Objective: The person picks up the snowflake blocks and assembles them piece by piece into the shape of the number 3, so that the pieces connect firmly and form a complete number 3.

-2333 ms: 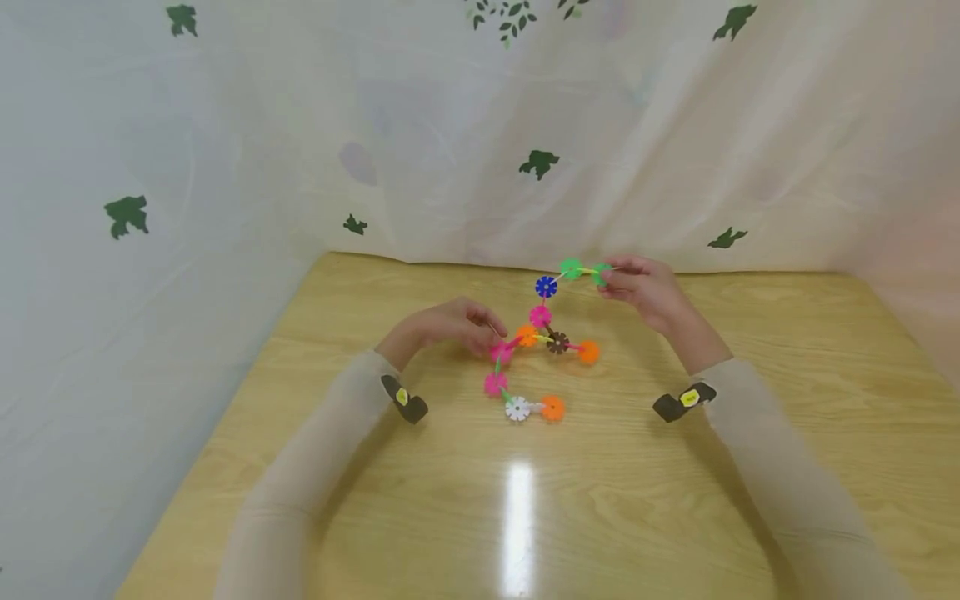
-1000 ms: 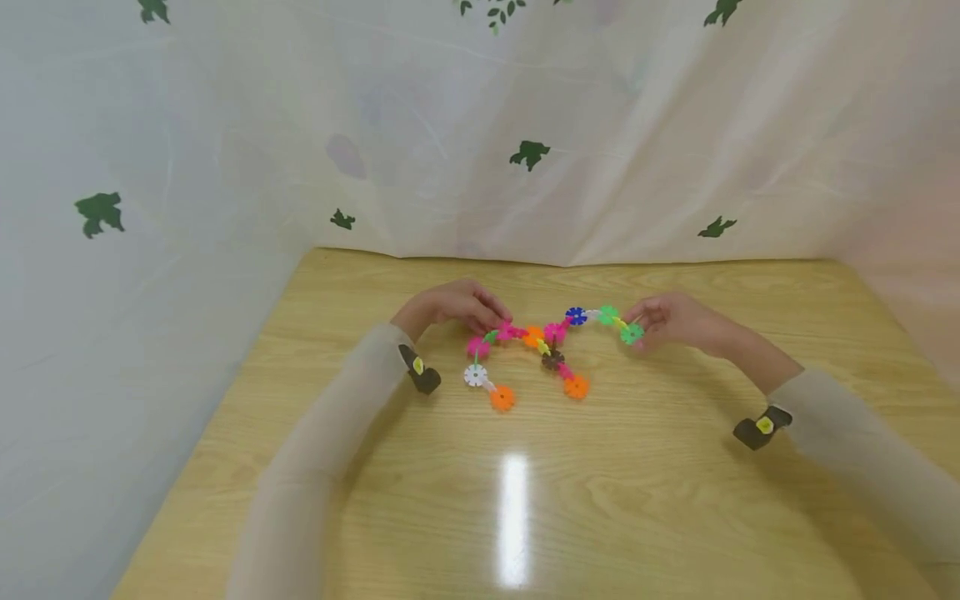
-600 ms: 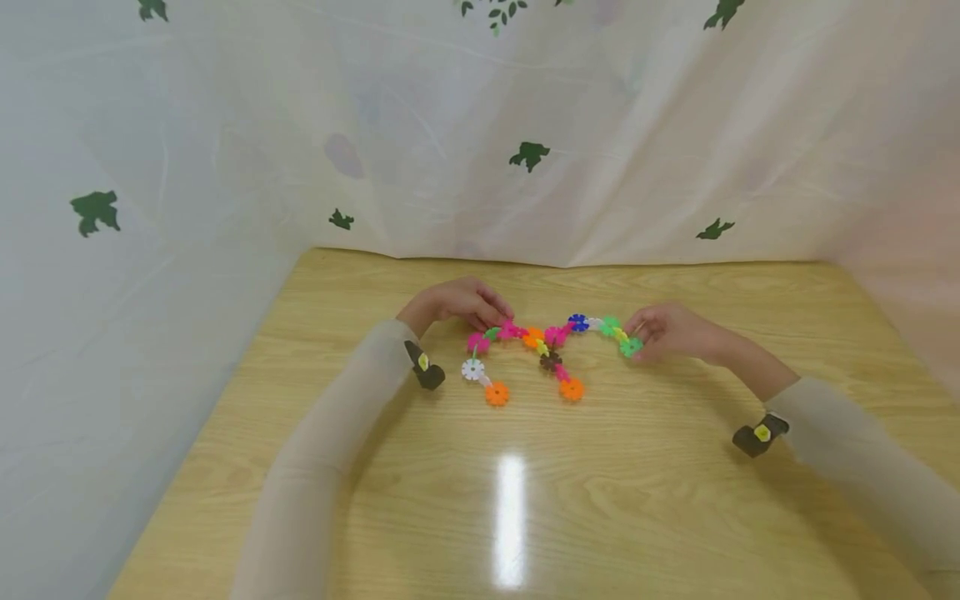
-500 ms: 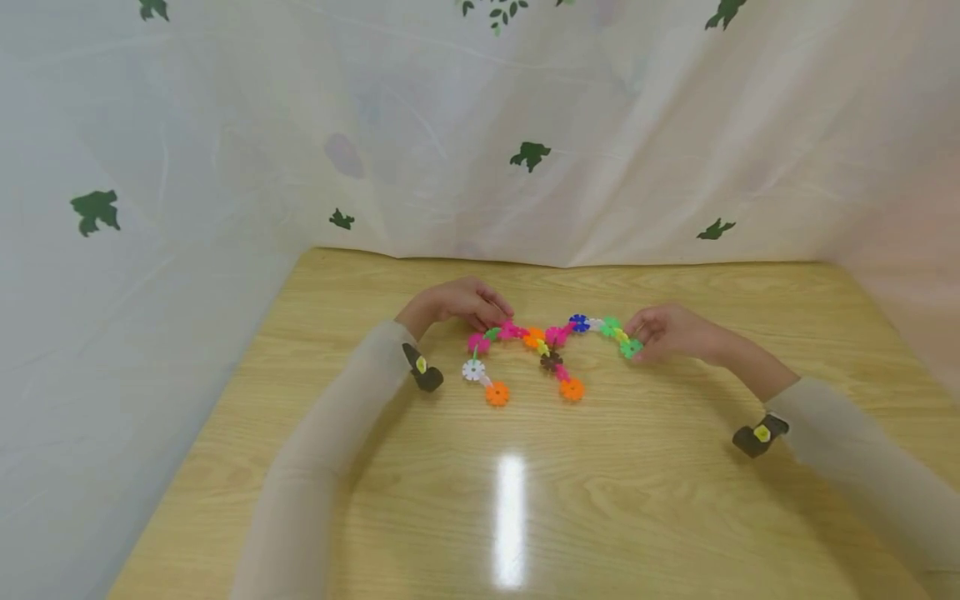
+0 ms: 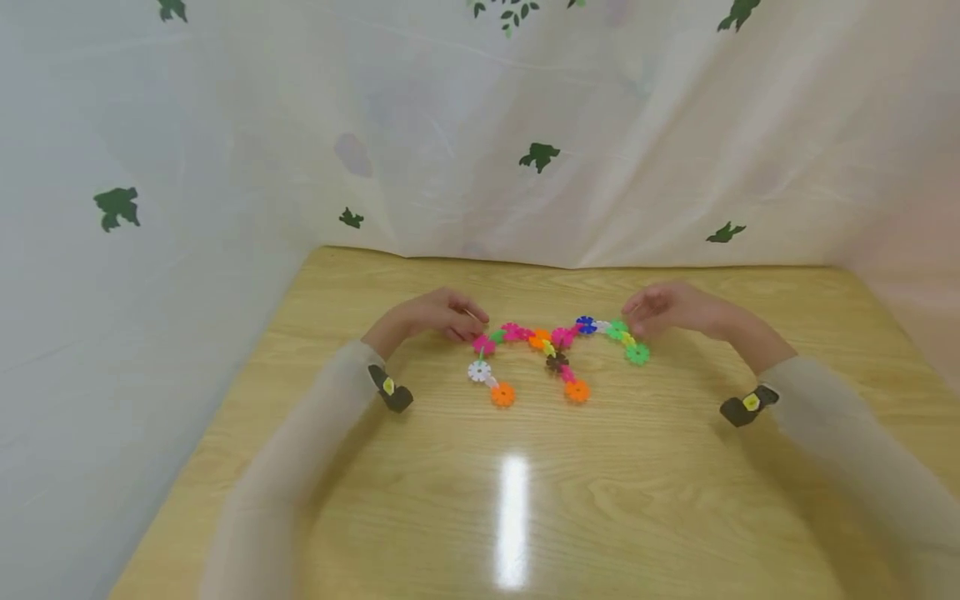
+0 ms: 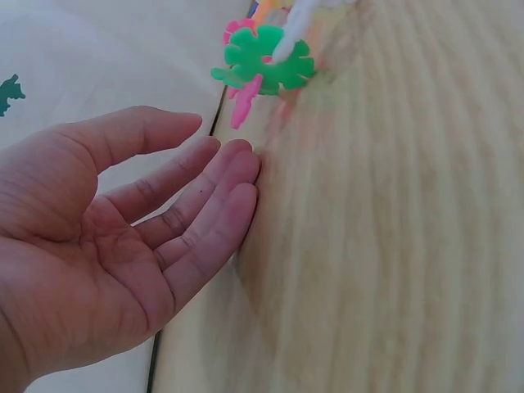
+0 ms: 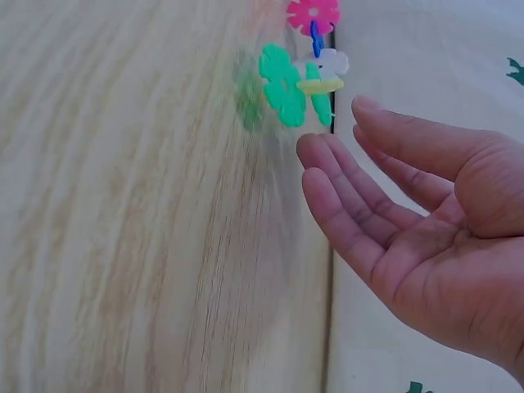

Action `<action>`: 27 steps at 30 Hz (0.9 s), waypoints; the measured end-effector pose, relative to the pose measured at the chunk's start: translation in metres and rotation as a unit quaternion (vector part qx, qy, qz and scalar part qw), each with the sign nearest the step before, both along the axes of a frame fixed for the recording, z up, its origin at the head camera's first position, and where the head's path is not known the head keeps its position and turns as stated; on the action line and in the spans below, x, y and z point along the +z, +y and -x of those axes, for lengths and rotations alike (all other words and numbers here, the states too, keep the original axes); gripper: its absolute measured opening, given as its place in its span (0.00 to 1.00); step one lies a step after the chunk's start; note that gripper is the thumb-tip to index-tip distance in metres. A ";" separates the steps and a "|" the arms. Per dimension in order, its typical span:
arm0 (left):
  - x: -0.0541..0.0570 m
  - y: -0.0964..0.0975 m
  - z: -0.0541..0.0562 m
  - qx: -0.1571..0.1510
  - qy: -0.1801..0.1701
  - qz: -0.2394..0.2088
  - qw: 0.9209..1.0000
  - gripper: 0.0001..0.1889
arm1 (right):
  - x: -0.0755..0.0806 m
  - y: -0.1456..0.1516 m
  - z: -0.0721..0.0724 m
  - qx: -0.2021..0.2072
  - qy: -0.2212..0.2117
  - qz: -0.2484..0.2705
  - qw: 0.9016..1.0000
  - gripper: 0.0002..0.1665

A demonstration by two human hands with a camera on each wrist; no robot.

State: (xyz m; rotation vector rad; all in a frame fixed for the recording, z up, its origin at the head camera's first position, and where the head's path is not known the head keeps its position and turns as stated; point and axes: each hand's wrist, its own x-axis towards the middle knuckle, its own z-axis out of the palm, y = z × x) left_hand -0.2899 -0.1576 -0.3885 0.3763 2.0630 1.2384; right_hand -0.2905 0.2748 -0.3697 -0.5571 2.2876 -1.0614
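Observation:
A joined figure of colorful snowflake-disc building pieces (image 5: 540, 339) lies on the wooden table, with two legs ending in orange discs (image 5: 503, 394) toward the person. Left of it, my left hand (image 5: 437, 317) is held with loosely bent fingers near a pink disc (image 5: 483, 345). The left wrist view shows the palm bare and a gap between the fingers and a green disc (image 6: 266, 61). At the other end, my right hand (image 5: 675, 308) is beside the green discs (image 5: 637, 354). In the right wrist view its relaxed fingers (image 7: 336, 205) hold nothing and sit apart from the pieces.
A pale curtain (image 5: 450, 125) with green bird shapes hangs behind and to the left of the table (image 5: 615, 500). Light glares off the tabletop in front of the figure. Both wrists wear small dark cameras (image 5: 391, 389).
The figure was lifted and stretched out, then set down in a wide shape. Since half a second ago both hands have let go: the left drew away leftward, the right slightly up and away.

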 end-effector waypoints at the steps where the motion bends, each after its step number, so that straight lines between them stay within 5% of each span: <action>1: 0.000 -0.001 -0.002 0.000 -0.001 0.001 1.000 0.20 | -0.001 0.001 0.003 0.004 -0.002 -0.002 1.000 0.26; 14: -0.010 -0.003 -0.013 -0.002 -0.020 -0.028 0.999 0.23 | -0.015 0.000 0.020 0.062 -0.041 -0.001 0.997 0.26; 27: -0.015 0.007 -0.008 0.022 -0.014 -0.048 0.998 0.20 | -0.012 0.005 0.004 0.052 -0.082 -0.018 0.995 0.28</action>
